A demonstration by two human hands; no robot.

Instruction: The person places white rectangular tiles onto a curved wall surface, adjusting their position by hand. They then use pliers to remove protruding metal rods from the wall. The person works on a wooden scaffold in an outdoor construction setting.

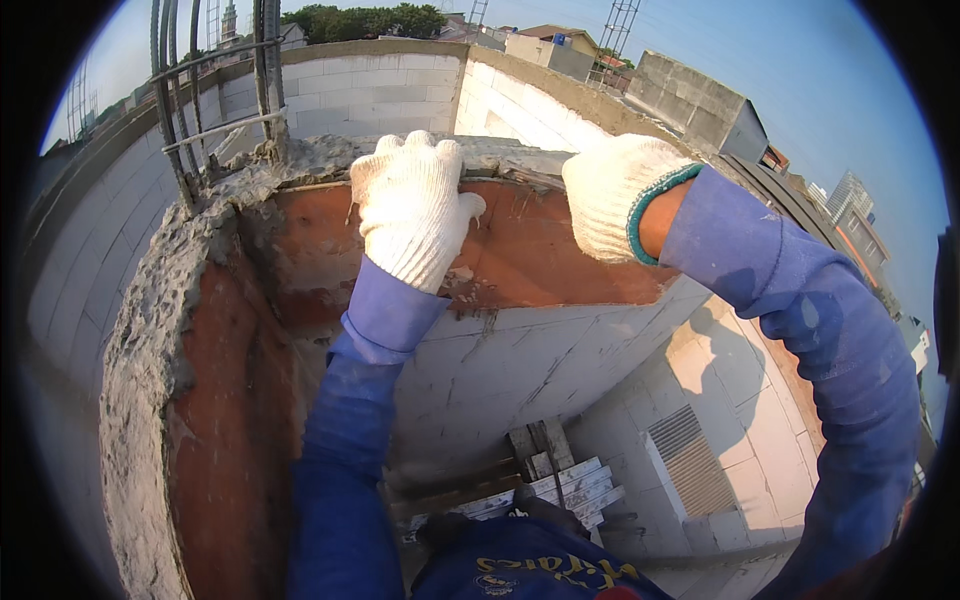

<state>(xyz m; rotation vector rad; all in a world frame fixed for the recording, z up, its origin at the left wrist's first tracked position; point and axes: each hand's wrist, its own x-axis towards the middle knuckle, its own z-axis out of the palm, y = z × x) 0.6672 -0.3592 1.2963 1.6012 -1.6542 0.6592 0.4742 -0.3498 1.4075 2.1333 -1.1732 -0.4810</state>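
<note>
Head view: nearest you are your blue sleeves (345,400), the left reaching straight up the frame, the right arching in from the side. Your left hand (410,205), in a white knit glove, overlaps the red-brown board (540,260), its fingers partly bent and slightly spread at the top edge, thumb out to the right; you can't tell whether they grip anything. Your right hand (620,195) is curled closed near the board's right end, fingers turned from sight, so what it has hold of, if anything, can't be told.

The board's long axis runs left to right across you, its face dropping from your fingers back toward your body. Your left hand is nearer its middle. A second red-brown board (225,440) meets its left end at a corner, inside a rough concrete rim (140,390).

Below are a pale block wall (480,370) and stacked planks (585,490). Beyond the rim stand upright steel bars (270,80), then another block wall (360,90), trees (360,22) and rooftops.
</note>
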